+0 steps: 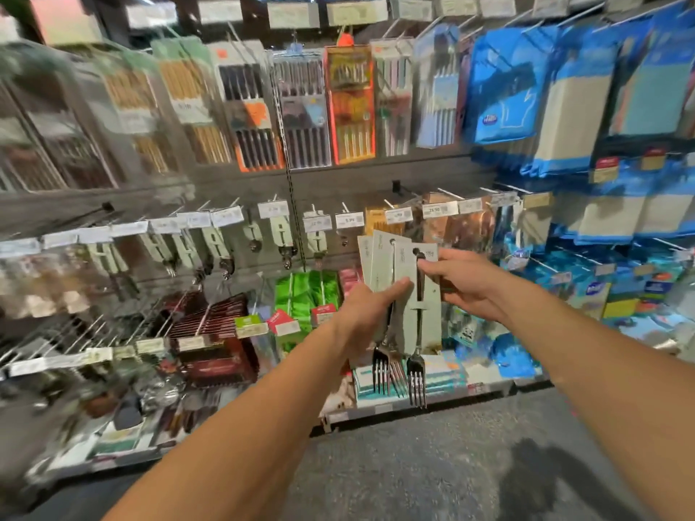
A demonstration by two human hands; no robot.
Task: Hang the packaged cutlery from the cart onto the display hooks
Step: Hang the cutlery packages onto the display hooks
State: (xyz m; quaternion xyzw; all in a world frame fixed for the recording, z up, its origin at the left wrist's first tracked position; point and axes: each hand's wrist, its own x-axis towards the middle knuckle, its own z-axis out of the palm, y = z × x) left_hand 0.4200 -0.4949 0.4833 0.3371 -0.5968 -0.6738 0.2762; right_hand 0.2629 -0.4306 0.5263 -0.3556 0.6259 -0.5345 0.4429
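Note:
My left hand (370, 308) grips a fanned stack of pale green cards (383, 263), each carrying a metal fork; two sets of tines (387, 370) hang below it. My right hand (464, 283) pinches the top of the front fork card (427, 310) near its hang hole, with its fork's tines (416, 381) pointing down. Behind my hands runs a row of display hooks (317, 216) with price tags; several hold the same pale green cutlery cards (282, 229). The cart is out of view.
Chopstick packs (301, 110) hang on the upper row, blue napkin packs (507, 84) fill the right side. Green packets (308, 295) and dark red boxes (214, 325) hang lower left. The bottom shelf edge (432, 404) meets grey floor (432, 464). The view is motion-blurred at the left.

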